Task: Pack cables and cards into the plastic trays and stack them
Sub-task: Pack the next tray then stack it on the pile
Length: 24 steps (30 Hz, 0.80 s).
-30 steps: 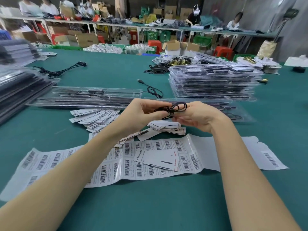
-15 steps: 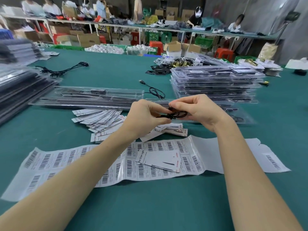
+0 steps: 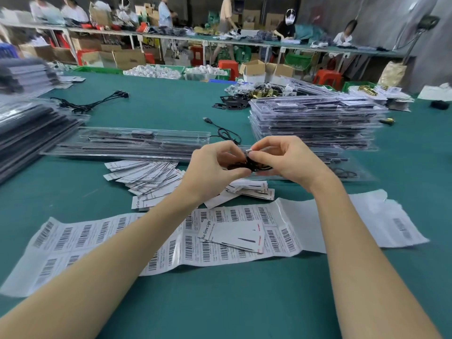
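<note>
Both hands pinch a coiled black cable (image 3: 256, 165) (mostly hidden by fingers): left hand (image 3: 215, 167) beneath, right hand (image 3: 286, 160) above, over a clear tray (image 3: 347, 167).

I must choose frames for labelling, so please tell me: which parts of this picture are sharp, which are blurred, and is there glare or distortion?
Head view: both hands, left hand and right hand, and the barcode label sheet are sharp; the tray stack at far left is smeared; the clear plastic tray shows pale reflections; the table edge bends from the wide-angle lens.
</note>
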Each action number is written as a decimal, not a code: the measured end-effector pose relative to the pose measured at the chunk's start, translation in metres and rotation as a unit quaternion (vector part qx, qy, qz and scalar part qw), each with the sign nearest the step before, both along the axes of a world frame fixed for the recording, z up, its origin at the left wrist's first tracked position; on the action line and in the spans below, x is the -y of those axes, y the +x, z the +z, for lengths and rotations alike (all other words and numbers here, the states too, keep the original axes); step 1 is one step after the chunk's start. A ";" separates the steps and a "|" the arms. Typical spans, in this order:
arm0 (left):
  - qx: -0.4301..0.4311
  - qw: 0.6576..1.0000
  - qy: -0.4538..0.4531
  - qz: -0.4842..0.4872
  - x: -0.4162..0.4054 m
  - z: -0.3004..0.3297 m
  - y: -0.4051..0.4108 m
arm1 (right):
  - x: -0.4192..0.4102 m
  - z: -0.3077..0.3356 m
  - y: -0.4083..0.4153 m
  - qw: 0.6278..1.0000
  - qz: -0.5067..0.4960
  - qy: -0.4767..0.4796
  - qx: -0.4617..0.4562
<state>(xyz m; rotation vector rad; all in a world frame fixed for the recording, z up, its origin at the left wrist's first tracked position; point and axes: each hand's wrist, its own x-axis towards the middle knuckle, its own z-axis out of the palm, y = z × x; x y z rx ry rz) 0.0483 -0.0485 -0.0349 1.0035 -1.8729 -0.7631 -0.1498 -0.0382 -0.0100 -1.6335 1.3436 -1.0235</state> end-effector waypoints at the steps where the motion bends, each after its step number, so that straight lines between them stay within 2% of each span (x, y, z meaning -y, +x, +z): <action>1: 0.005 1.000 -0.012 0.000 -0.001 0.000 -0.001 | 0.001 0.001 0.000 1.000 -0.015 -0.005 -0.010; 7: 0.015 0.997 -0.073 0.008 -0.004 -0.006 -0.005 | 0.002 0.005 0.003 0.987 -0.052 -0.039 -0.145; 10: 0.024 0.997 -0.077 0.002 -0.005 -0.008 -0.006 | 0.000 0.006 0.006 0.986 -0.034 -0.037 -0.161; 15: 0.017 0.999 -0.047 0.009 -0.003 -0.006 -0.003 | -0.003 0.014 0.002 0.983 0.067 0.054 -0.160; 18: 0.034 0.998 -0.047 0.026 0.001 -0.005 -0.002 | -0.005 0.013 0.001 0.974 0.095 0.029 -0.201; 21: 0.025 0.999 -0.021 0.008 0.004 -0.003 0.000 | -0.005 0.013 -0.001 0.982 0.082 0.023 -0.169; 24: -0.012 1.000 0.010 0.013 0.006 -0.003 0.001 | -0.002 0.014 0.002 0.970 0.066 -0.016 -0.235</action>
